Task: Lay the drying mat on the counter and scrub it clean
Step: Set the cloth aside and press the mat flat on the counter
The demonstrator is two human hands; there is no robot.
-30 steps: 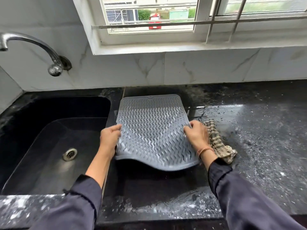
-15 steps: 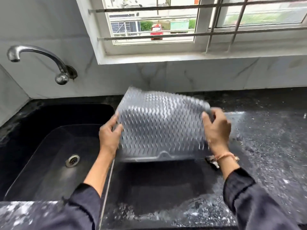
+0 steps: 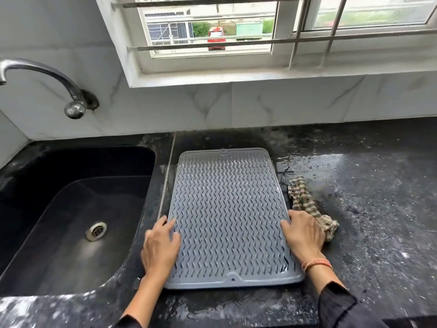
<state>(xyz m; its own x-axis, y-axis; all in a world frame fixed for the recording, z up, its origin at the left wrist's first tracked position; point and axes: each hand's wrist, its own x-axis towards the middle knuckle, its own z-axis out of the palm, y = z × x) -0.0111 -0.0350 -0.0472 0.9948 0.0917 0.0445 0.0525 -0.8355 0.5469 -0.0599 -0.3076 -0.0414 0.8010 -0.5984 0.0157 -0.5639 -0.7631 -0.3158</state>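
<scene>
The drying mat [image 3: 229,214] lies flat on the wet desk [image 3: 378,209], under the fingertips of both hands, ready for scrubbing. The left hand [image 3: 160,247] and right hand [image 3: 302,235] lay straight, open fingers [image 3: 168,224] on its two long sides, likely to stop it sliding. A checked cloth [image 3: 305,202] waits just beside the right fingers, easy to grab.

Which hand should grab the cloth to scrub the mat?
Likely the right hand: it rests on the mat right beside the checked cloth. The left hand is on the opposite edge, by the sink.
</scene>
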